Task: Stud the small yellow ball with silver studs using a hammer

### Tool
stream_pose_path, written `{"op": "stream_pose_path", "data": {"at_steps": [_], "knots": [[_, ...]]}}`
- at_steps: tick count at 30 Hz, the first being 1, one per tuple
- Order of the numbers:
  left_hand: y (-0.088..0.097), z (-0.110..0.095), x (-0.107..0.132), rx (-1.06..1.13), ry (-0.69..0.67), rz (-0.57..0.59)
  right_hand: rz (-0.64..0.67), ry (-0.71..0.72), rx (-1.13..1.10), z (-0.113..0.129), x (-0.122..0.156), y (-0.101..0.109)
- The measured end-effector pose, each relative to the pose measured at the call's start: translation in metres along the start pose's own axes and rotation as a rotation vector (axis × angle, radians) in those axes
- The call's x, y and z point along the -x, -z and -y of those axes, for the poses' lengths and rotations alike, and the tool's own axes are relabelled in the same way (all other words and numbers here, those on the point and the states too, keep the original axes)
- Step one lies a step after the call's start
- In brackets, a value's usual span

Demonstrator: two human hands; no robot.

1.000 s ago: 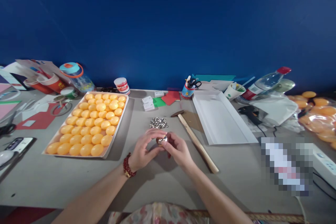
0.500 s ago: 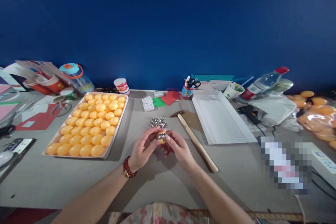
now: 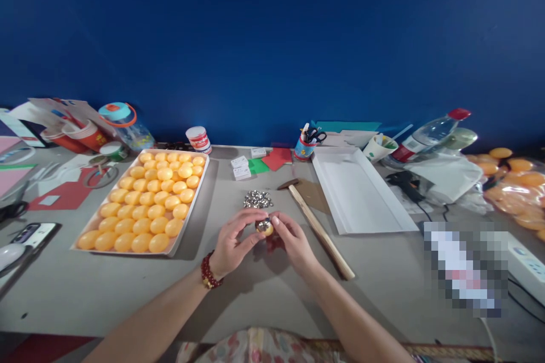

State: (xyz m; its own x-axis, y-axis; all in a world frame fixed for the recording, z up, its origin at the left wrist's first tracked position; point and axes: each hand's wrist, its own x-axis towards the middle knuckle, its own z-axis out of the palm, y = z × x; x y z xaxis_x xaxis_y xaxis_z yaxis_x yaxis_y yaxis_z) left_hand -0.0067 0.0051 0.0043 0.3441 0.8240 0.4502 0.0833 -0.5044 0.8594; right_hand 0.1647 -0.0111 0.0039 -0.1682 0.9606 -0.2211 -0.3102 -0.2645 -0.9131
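Blue wall (image 3: pixel 272 51) stood behind the matte gray tabletop (image 3: pixel 238 306); over it, L hand (image 3: pixel 234 238) and R hand (image 3: pixel 293 241) were together, clamped on one shiny silver-and-yellow ball (image 3: pixel 264 228) from either side, prob. b/c sth so round & slick would roll. Metal bits (image 3: pixel 258 199) lay heaped just beyond, likely for quick reach. Smooth orange balls (image 3: pixel 160 198) filled a shallow white tray (image 3: pixel 189 209) at left, its rim apparently keeping them in, w/ a wood-handled hammer (image 3: pixel 321 232) at right.
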Motion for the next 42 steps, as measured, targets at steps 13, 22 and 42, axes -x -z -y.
{"op": "stream_pose_path", "data": {"at_steps": [13, 22, 42], "knots": [[-0.001, 0.004, 0.000, -0.074, -0.084, 0.019, 0.025, 0.030, -0.049, -0.007, -0.001, 0.002], [0.001, 0.004, 0.000, 0.003, -0.078, 0.033, 0.022, 0.054, -0.092, -0.004, 0.000, 0.000], [-0.002, 0.002, 0.000, 0.172, -0.032, -0.039, 0.081, 0.096, -0.118, -0.011, -0.002, 0.003]]}}
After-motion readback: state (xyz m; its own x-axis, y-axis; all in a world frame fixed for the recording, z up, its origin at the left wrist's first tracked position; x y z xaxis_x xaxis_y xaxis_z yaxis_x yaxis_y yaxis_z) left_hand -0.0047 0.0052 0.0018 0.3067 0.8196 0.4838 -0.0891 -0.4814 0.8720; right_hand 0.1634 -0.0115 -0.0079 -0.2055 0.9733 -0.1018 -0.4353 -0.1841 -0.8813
